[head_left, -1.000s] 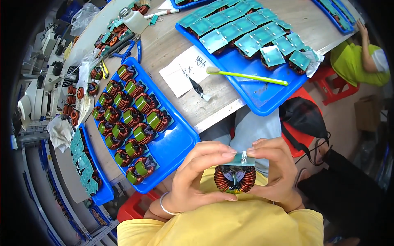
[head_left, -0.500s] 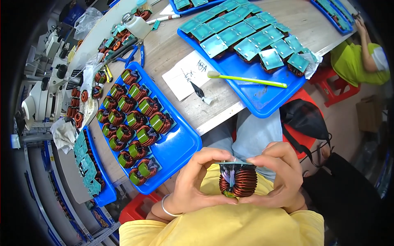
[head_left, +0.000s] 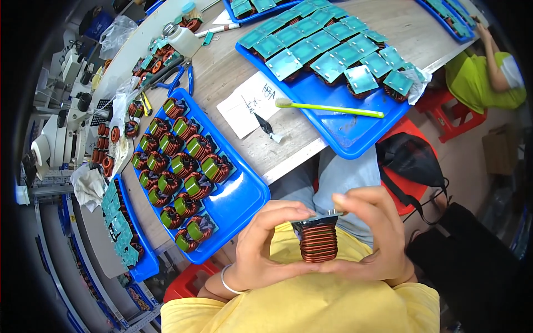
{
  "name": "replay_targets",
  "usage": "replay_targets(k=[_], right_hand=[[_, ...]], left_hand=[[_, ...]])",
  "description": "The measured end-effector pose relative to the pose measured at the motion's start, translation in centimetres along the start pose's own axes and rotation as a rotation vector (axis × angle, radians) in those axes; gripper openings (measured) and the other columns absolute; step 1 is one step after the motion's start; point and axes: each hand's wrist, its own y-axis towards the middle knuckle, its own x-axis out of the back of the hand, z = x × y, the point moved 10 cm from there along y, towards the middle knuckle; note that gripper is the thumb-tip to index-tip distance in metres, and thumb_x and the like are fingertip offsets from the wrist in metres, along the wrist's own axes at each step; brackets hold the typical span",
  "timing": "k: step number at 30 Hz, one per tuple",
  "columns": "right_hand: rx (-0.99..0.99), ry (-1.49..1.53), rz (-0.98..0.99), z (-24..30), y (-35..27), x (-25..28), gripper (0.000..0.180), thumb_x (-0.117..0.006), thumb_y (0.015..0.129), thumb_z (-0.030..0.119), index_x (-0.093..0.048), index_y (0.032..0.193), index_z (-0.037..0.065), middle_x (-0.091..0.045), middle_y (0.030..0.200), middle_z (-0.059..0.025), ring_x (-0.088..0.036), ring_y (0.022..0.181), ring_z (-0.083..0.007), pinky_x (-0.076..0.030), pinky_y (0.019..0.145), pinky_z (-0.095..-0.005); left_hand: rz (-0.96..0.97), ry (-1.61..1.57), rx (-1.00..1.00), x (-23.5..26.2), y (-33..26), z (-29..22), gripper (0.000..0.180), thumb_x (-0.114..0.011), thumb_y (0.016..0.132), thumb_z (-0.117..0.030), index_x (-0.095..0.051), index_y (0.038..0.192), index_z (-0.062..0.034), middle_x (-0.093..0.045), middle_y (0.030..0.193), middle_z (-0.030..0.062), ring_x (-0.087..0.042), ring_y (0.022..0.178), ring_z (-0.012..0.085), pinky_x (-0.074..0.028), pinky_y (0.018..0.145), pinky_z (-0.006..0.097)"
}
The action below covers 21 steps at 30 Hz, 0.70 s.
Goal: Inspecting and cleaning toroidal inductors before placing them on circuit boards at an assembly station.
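Note:
Between my two hands, over my lap, is a toroidal coil (head_left: 318, 242) wound with copper wire, a small circuit board on its top. My left hand (head_left: 263, 244) pinches it with a finger at the board's edge and the thumb underneath. My right hand (head_left: 376, 236) grips the other side the same way, its fingertip beside metal pins on top. The winding faces up toward me in straight rows. Left of my hands lies a blue tray (head_left: 236, 208) with rows of similar coils (head_left: 184, 164), green tape on each.
Another blue tray (head_left: 355, 130) holds rows of board-topped coils (head_left: 325, 41) and a yellow-green brush (head_left: 333, 109). Between the trays lie white paper (head_left: 241, 111) and a black-tipped tool (head_left: 265, 125). Pliers (head_left: 186, 77) and a bottle (head_left: 184, 41) stand further back. Another person (head_left: 480, 77) sits at right.
Both hands have turned the coil, so its gap has swung away and the side of the winding faces me. My right fingertip has shifted slightly left and up along the board.

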Motion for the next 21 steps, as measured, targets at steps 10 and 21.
replay_targets(k=[10,21], right_hand=[[-0.101,0.233,-0.011,-3.4,-1.8,-1.9,0.069,-0.083,0.056,0.016,-0.05,0.114,-0.002,-0.052,0.106,-0.0165,-0.053,0.096,-0.0259,-0.043,0.083,-0.0324],[-0.07,0.283,-0.052,-2.3,-1.4,-1.0,0.064,-0.083,0.055,0.015,-0.054,0.108,-0.006,-0.051,0.1,-0.0162,-0.053,0.091,-0.0237,-0.042,0.079,-0.0309]], left_hand=[[-0.041,-0.529,0.086,-0.4,0.3,1.8,0.066,-0.076,0.062,0.006,-0.035,0.113,-0.0039,-0.046,0.115,0.019,-0.048,0.112,0.0281,-0.038,0.095,0.038],[0.031,-0.241,0.052,0.1,0.5,0.8,0.069,-0.08,0.06,-0.004,-0.046,0.12,0.0058,-0.049,0.116,0.0176,-0.048,0.109,0.0261,-0.037,0.094,0.036]])
